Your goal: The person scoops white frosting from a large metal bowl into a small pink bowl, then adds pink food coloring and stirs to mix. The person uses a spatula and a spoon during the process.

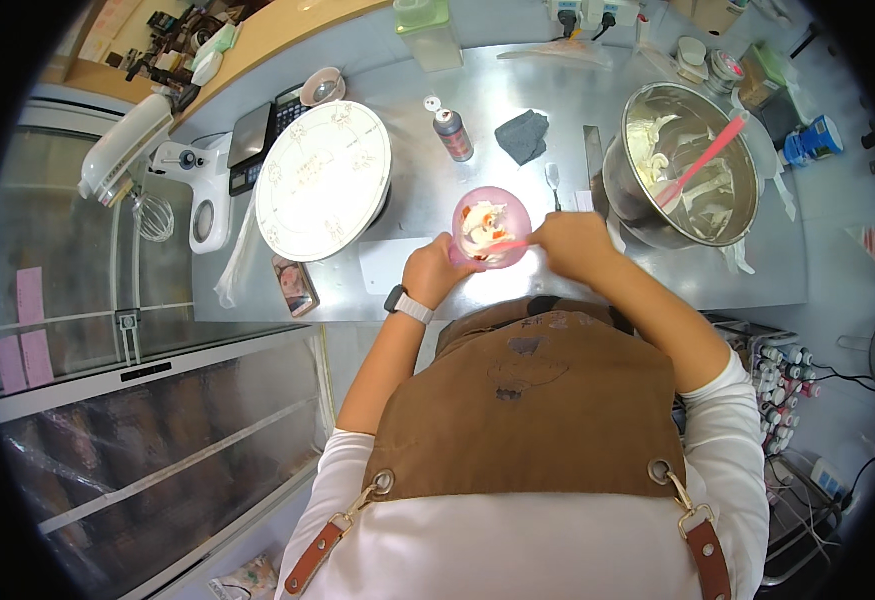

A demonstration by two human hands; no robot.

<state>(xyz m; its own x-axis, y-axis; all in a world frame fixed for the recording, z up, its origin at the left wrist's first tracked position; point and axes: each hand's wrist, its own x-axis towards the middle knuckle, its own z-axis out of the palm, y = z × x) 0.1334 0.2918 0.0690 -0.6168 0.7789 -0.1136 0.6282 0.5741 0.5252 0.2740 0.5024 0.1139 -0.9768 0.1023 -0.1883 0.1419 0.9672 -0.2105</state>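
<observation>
A small pink bowl (pixel 524 205) is at the front of the metal table, with white cream (pixel 484 217) and orange-red streaks of colouring in it. My left hand (pixel 434 268) is closed on the bowl's near left rim. In my right hand (pixel 574 246) I grip a pink spatula (pixel 503 246), its blade down in the cream. Behind the bowl stands a dark little squeeze bottle (pixel 452 136) with its white cap flipped up. Just beyond my right hand lies a small spoon-like tool (pixel 553 182).
To the right, a large steel mixing bowl (pixel 609 190) holds cream and a red spatula (pixel 707 160). A round white turntable (pixel 324 180) stands left, near a phone (pixel 295 286) and a stand mixer (pixel 197 185). A grey cloth (pixel 522 137) lies behind.
</observation>
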